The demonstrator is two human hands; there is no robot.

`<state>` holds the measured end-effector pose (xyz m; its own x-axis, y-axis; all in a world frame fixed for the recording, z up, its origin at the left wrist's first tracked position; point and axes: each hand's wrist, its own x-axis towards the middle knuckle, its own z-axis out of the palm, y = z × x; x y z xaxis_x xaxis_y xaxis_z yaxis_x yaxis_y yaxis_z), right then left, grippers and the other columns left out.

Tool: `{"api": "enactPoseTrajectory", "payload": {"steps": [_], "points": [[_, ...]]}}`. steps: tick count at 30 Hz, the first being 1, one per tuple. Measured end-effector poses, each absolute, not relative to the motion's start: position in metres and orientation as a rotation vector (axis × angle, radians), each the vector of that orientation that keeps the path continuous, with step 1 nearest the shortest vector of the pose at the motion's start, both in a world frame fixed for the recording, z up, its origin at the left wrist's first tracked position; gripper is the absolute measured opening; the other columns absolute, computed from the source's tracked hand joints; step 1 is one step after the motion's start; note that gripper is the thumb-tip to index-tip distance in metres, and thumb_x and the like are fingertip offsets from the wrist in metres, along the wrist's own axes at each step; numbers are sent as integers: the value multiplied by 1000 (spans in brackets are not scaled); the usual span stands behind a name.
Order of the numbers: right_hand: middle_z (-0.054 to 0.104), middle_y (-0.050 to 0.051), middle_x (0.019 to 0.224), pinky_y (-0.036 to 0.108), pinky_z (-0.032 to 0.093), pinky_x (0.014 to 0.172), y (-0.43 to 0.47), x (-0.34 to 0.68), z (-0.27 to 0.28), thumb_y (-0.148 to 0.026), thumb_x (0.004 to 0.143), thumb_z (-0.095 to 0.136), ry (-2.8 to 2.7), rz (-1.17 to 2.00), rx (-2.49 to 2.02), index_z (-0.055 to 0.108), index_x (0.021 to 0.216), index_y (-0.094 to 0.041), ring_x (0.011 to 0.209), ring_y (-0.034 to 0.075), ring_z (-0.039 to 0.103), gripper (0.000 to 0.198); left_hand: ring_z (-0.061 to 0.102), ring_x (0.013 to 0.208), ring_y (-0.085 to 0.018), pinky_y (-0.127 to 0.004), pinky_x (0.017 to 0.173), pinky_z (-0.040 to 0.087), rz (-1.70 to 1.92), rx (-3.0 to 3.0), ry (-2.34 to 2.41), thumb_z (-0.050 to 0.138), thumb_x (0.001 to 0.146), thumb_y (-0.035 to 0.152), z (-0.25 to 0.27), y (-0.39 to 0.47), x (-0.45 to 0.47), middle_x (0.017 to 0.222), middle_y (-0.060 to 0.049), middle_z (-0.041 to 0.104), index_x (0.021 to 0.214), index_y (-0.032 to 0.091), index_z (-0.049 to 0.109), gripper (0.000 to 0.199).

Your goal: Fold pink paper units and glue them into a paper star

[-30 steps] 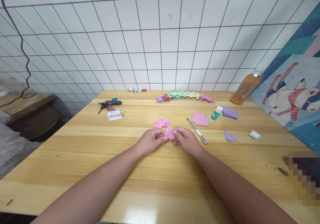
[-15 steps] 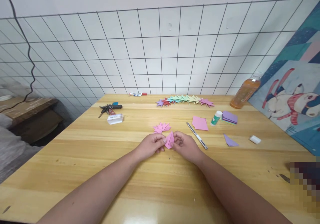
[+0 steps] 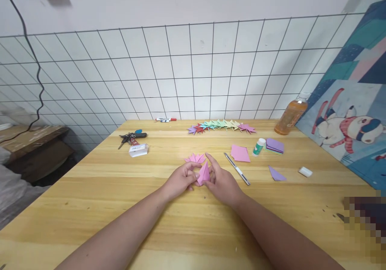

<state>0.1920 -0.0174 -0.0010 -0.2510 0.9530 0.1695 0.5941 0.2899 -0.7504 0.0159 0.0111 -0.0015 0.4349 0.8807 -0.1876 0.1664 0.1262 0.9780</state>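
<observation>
Between my hands is a folded piece of pink origami paper (image 3: 204, 174), pointed at the top. My left hand (image 3: 181, 178) pinches its left edge between thumb and fingers. From the right, my right hand (image 3: 222, 182) grips it with the thumb at the lower edge, its index finger raised and stretched away. Just behind my left fingers lies a fanned pink paper piece (image 3: 195, 158), partly hidden by them. A utility knife (image 3: 237, 168) rests right of my right hand, beside pink paper squares (image 3: 240, 153).
Along the back stands a row of coloured folded paper fans (image 3: 221, 126). Rightward are a glue stick (image 3: 259, 147), purple sheets (image 3: 274, 145), a purple triangle (image 3: 276, 174), an eraser (image 3: 305, 172) and a bottle (image 3: 291, 115). Keys (image 3: 132, 137), a small white box (image 3: 138, 150) and a marker (image 3: 165, 120) sit leftward.
The folded pink paper has turned and now shows a taller point. My right index finger has lifted and straightened. The view has tilted slightly upward.
</observation>
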Motion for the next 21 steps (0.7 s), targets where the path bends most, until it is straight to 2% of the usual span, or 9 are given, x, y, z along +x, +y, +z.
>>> {"api": "enactPoseTrajectory", "payload": {"steps": [4,7,12,16,21], "points": [[65,2,93,25,42,65,-15,195,-3,-17,78,49,-1922,752,-1335,18,140,-27,70,15,60,69,62,68,-15,-21,54,43,661,1365,1024,62,71,43,0,10,16,74,-4,66,110,17,47,49],[66,3,94,25,43,67,-14,195,-4,-16,82,44,-1941,730,-1328,21,139,-26,73,16,61,63,58,64,-13,-21,54,41,678,1440,998,61,73,39,-4,9,18,68,0,61,108,16,48,44],[66,3,95,24,42,67,-17,191,-3,-16,83,42,-2017,638,-1348,23,139,-26,75,17,60,60,42,49,-8,-19,48,31,768,1647,963,57,77,34,-9,7,23,57,5,47,83,14,54,21],[67,4,90,25,41,64,-21,190,0,-18,87,35,-2067,572,-1346,21,140,-24,72,17,60,56,47,54,-10,-21,52,35,794,1630,970,53,79,36,-7,5,25,64,1,55,83,14,54,22],[66,4,101,24,43,68,-21,190,-2,-13,82,40,-2084,589,-1262,20,141,-25,78,17,61,63,56,67,-16,-25,61,41,825,1598,1006,59,74,33,-11,5,24,77,-4,64,90,14,58,25]]}}
